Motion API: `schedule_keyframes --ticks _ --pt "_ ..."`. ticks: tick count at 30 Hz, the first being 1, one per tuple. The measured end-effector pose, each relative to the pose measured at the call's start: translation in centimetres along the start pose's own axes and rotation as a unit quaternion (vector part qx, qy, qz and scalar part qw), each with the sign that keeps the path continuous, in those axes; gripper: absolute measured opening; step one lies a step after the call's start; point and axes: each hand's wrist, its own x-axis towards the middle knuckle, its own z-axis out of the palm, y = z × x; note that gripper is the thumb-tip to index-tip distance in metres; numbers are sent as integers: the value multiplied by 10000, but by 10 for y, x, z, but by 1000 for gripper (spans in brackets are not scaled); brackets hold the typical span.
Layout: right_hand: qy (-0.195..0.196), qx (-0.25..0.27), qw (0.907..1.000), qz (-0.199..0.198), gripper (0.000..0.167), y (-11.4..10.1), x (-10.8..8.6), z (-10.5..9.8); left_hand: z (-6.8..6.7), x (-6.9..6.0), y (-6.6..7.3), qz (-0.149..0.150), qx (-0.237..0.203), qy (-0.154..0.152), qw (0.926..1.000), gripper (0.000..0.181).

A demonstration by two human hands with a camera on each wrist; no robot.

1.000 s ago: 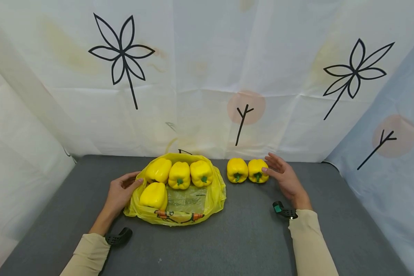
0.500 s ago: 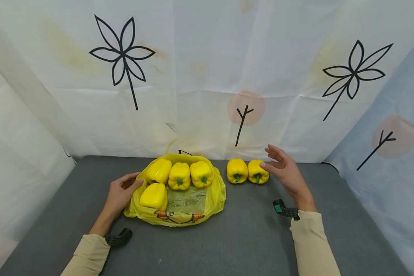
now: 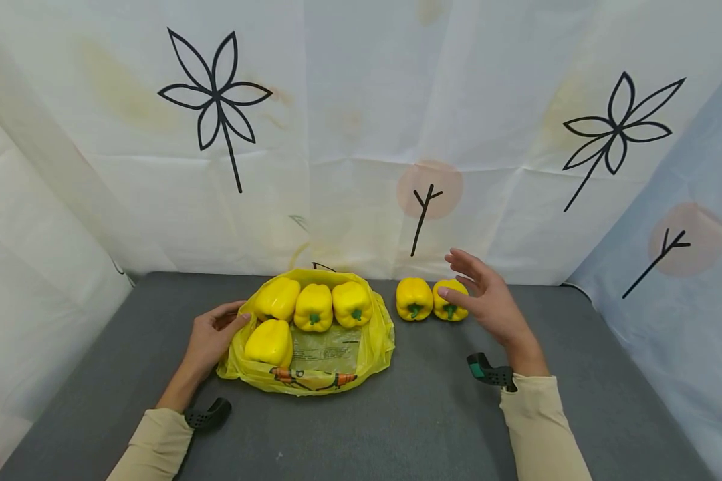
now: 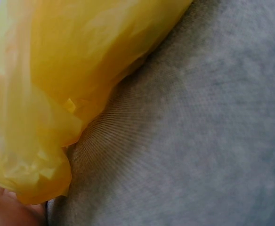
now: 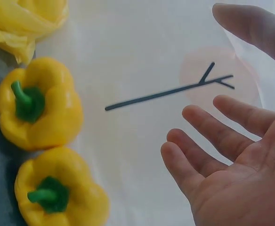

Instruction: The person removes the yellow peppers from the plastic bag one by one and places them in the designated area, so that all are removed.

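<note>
A yellow plastic bag [image 3: 379,341] lies spread wide on the table with several yellow bell peppers [image 3: 313,307] inside it. My left hand [image 3: 210,337] holds the bag's left rim, its thumb over the edge; in the left wrist view the bag's yellow film [image 4: 81,52] hides most of that hand. To the right of the bag, two more yellow bell peppers stand side by side, the left one [image 3: 414,298] whole in view and the right one [image 3: 442,308] partly covered. My right hand [image 3: 493,304] hovers over the right one, fingers spread and touching nothing, as the right wrist view confirms.
The grey tabletop [image 3: 361,434] reaches back to a white curtain [image 3: 349,133] printed with black leaf and twig drawings. Further curtains close off the left and right sides. Each wrist wears a black band; the right band [image 3: 490,372] shows a green patch.
My right hand first lifts up and away from the right pepper, then shifts left so that it hangs over it. The left hand, the bag and the peppers stay put.
</note>
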Motion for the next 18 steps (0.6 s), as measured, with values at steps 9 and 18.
schedule_keyframes --ticks 9,18 --pt "-58 -10 9999 -102 71 -8 -1 14 1 0 0 41 -5 -6 10000 44" --pt "-187 157 9992 -315 73 -15 1 26 0 -1 1 51 -7 -25 10000 46"
